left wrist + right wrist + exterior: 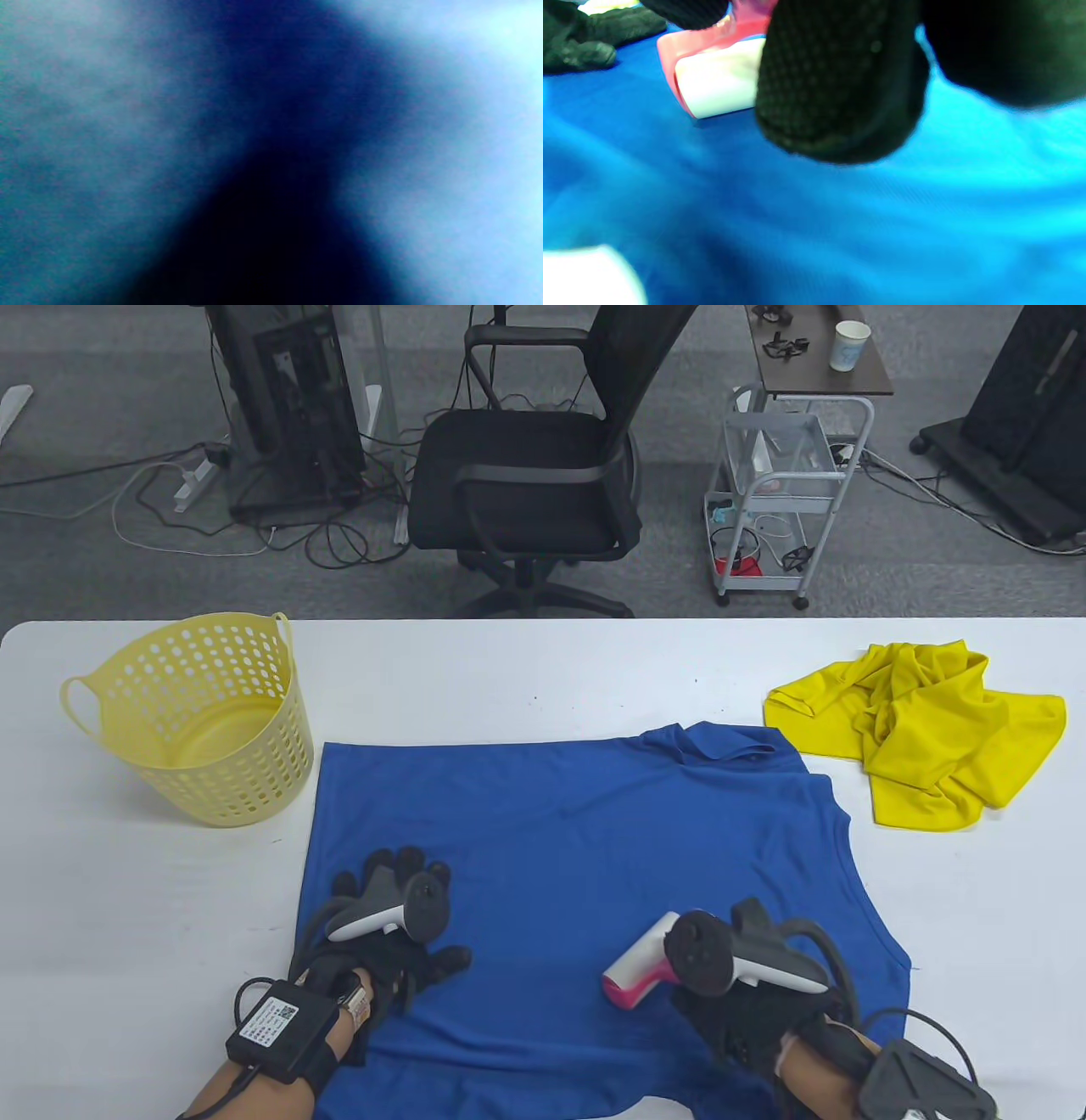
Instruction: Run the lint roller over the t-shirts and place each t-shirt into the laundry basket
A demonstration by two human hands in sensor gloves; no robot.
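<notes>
The right hand [747, 997] is curled round the handle of the lint roller [638, 965], whose white drum lies on the blue t-shirt [577, 831] near its front hem. The left hand [386, 929] lies flat on the same shirt with fingers spread, pinning the cloth. The shirt is spread across the table [127, 899] between the yellow laundry basket [204, 721] and a crumpled yellow t-shirt [925, 729]. The knit looks thin, soft and light, so it will probably bunch under the sticky drum unless held taut; short strokes away from the pinning palm should suit. For lifting, gathering it at the collar or shoulders seems best. The left wrist view is only blur.
</notes>
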